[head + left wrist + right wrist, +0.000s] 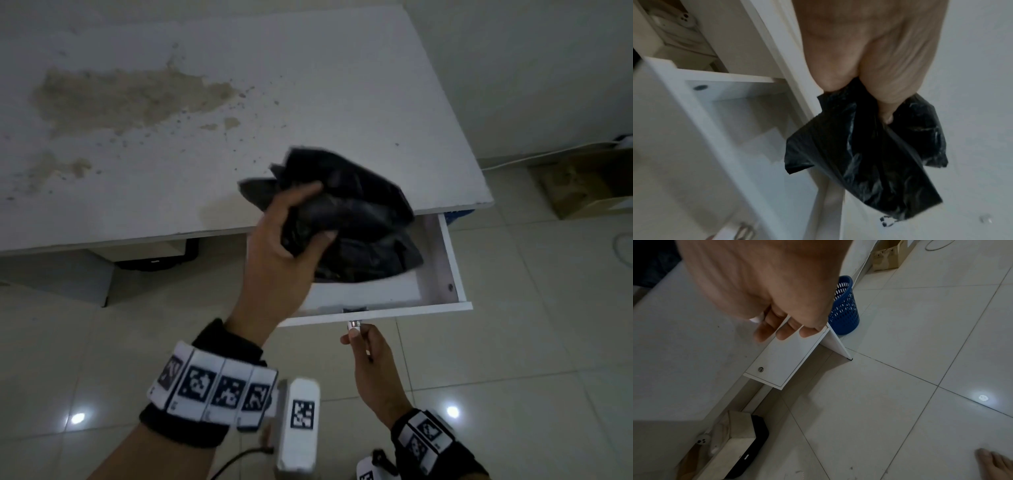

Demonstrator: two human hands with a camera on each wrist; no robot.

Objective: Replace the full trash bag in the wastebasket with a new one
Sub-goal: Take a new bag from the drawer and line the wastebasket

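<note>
My left hand (291, 222) grips a crumpled black trash bag (363, 212) and holds it above the open white drawer (452, 260) at the desk's right end. In the left wrist view the black trash bag (869, 154) hangs from the fingers (885, 104) of that hand, beside the drawer (756, 129). My right hand (358, 337) pinches the small metal drawer knob (354, 324) at the drawer front. The blue perforated wastebasket (844, 308) stands on the floor beside the desk's right side; I see no bag in it from here.
The white desk top (205, 102) is stained. A cardboard box (582, 185) and a white cable lie on the tiled floor at the right. Under the desk sits a box with a black base (748, 439). A bare foot (996, 465) stands on the tiles.
</note>
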